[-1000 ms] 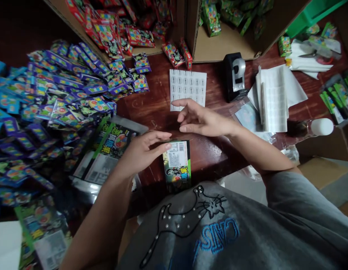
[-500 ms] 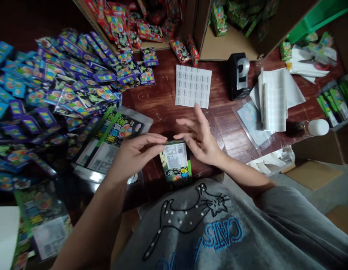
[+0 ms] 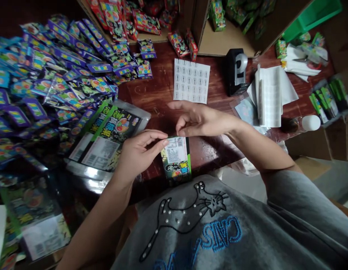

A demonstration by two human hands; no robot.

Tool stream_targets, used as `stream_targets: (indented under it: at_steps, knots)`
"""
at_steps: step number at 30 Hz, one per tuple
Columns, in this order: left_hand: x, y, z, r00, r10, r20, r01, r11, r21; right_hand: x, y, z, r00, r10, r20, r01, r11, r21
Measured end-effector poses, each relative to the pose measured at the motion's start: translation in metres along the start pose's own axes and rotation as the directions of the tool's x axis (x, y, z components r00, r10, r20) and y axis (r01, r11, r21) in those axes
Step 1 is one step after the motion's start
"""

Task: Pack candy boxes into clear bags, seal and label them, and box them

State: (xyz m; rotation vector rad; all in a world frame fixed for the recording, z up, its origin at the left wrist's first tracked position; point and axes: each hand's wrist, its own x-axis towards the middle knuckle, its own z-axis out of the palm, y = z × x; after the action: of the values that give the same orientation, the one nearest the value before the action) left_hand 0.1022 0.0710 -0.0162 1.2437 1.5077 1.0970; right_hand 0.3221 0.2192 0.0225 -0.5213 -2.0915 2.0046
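Observation:
Near the table's front edge stands a black and green candy packet (image 3: 177, 165), with a white barcode label on its upper face. My left hand (image 3: 142, 152) pinches its top left corner between thumb and fingers. At the top edge, the thumb and a bent finger of my right hand (image 3: 200, 118) come together on the packet, while the index finger stretches out to the left. Whether something small lies under those fingertips is hidden. Just beyond my right hand lies a sheet of round stickers (image 3: 191, 80).
Several larger black and green bags (image 3: 117, 129) lie on the left beside a heap of purple and blue packets (image 3: 69, 71). Farther back are cardboard boxes (image 3: 230, 43) with red and green packets. A tape dispenser (image 3: 235, 73), white sheets (image 3: 271, 97) and a white-capped bottle (image 3: 311, 123) stand right.
My right hand has turned, its wrist swinging up and away from me, and its thumb has moved left along the packet's top edge. My left hand keeps its pinch. The view has shifted slightly.

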Motion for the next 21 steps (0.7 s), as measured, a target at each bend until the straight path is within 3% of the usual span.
stream_targets:
  at_steps: [4,9,13,17,21]
  knots:
    - [-0.001,0.000,0.001,0.998,-0.057,0.000,0.057,0.998,0.024,0.016,-0.008,0.001,0.993,0.102,0.066,-0.088,0.980,-0.180]
    - [0.002,0.002,0.004,0.998,-0.051,0.022,0.051,0.998,0.026,0.027,-0.005,0.005,0.993,0.090,0.079,-0.053,0.922,-0.383]
    - [0.004,0.001,0.003,0.997,-0.071,0.021,0.071,0.997,0.003,0.018,-0.002,0.017,0.998,0.003,-0.055,-0.033,0.833,-0.552]
    - [0.002,-0.003,-0.002,0.995,-0.085,0.047,0.086,0.996,-0.035,-0.002,0.005,0.042,0.965,-0.198,-0.170,0.012,0.685,-0.729]
    - [0.003,-0.002,-0.001,0.994,-0.091,0.065,0.097,0.991,-0.096,-0.010,0.017,0.061,0.943,-0.228,-0.244,-0.018,0.694,-0.719]
